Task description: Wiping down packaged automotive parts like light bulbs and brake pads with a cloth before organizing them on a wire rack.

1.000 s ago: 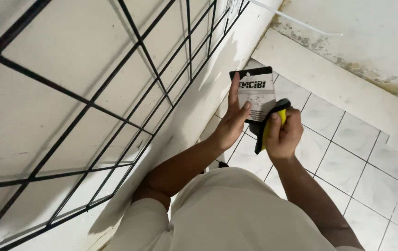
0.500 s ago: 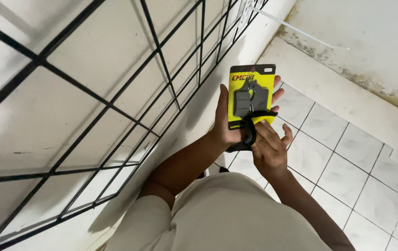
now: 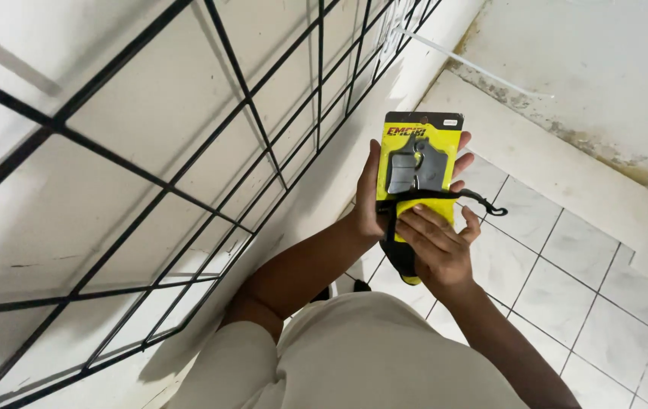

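So the person is standing and looking down, both hands up in front of their chest. The left hand (image 3: 373,201) is wrapped around a yellow blister pack (image 3: 419,163), thumb along its left edge and fingertips poking out past the right edge, so it's closed around the card from behind. The pack sits upright, front face toward the camera, with a black strip across the top and a couple of dark grey flat parts sealed under the plastic in the middle.

The right hand (image 3: 437,246) is just below, fingers curled over the bottom part of the pack and pinning a black cord or strap (image 3: 464,198) that crosses the card and sticks out to the right, ending in a little hook shape. There's also something black with a yellow tip (image 3: 406,265) hanging down between the two hands, under the pack. Can't tell exactly what it is or which hand really has it, since the fingers cover most of it.

To the left there's a black wire grid panel (image 3: 210,144) leaning against or mounted on a white wall. Below is a white tiled floor (image 3: 589,295), and at the upper right a pale raised ledge runs along a scuffed, stained wall (image 3: 589,68). The person's light beige shirt (image 3: 362,356) fills the bottom of the view.
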